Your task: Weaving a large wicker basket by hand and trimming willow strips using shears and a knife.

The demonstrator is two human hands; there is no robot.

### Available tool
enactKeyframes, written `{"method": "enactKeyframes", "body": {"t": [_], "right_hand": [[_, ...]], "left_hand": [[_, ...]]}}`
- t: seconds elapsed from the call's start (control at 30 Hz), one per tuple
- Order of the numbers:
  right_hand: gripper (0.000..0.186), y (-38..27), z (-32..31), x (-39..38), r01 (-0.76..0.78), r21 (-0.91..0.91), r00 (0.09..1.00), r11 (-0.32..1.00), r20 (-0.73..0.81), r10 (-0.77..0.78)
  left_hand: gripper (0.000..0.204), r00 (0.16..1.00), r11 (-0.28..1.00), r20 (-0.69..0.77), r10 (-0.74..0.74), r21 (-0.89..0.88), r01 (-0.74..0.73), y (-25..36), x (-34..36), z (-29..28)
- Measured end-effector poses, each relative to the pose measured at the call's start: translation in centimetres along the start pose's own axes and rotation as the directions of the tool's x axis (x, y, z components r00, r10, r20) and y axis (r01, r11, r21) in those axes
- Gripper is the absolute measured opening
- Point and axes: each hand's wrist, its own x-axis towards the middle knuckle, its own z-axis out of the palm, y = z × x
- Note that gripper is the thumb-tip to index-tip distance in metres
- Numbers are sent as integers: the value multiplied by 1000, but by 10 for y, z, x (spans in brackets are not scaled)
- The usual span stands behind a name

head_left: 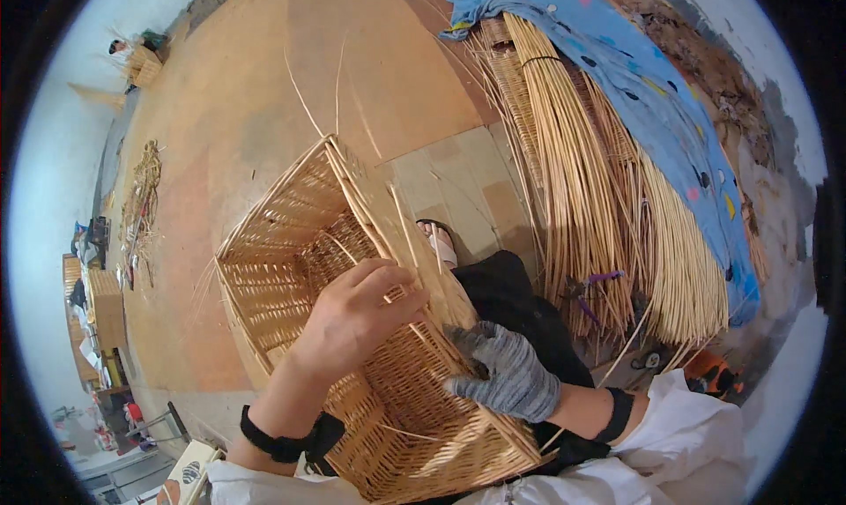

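Note:
A rectangular woven wicker basket (286,241) rests over my lap, with loose canes sticking out past its far corner and thin strands inside it. My bare left hand (352,315) is at the long right-hand rim, fingers curled on the canes there. Below and right of it, my right hand (507,377), in a grey knit glove, is closed on the same side of the basket near its near end; some of its fingertips are hidden by the weave. Black bands circle both wrists. My sandalled foot (436,241) shows beyond the basket.
To the right lie long bundles of pale canes (590,205), partly under a blue patterned blanket (670,144), beside purple-handled tools (599,285). Dried twigs (141,205) lie on the floor (203,108) to the left. Crates (104,315) and a metal chair (163,426) stand along the left wall.

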Motion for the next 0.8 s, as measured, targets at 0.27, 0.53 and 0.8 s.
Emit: {"method": "enactKeyframes", "body": {"t": [0.27, 0.53, 0.8], "right_hand": [[53, 9, -23, 15, 47, 129, 954, 990, 288, -83], [45, 14, -20, 14, 175, 101, 980, 979, 78, -183], [18, -3, -21, 38, -198, 588, 979, 784, 71, 193]], "left_hand": [[22, 990, 992, -125, 58, 115, -44, -4, -10, 3], [21, 974, 935, -174, -147, 297, 195, 29, -21, 23], [14, 675, 838, -522, -522, -165, 520, 67, -8, 46]]}}
